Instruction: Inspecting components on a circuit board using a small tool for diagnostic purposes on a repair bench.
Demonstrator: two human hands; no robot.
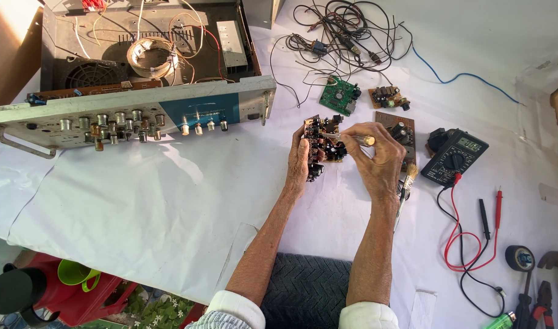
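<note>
Left hand (299, 159) grips brown circuit board (323, 141) (crowded with dark components); right hand (376, 152) grips yellow-handled tool (357, 139).

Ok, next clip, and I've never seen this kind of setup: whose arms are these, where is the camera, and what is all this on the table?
One picture, from a camera on the person's head, looking down at their own bare hands over a white-covered table. The left hand holds a small brown circuit board. The right hand holds a slim tool with a yellowish handle against it. Around them lie an opened amplifier chassis, a green circuit board, a tangle of wires, a multimeter with red and black probes, a brush, a roll of black tape and pliers.
</note>
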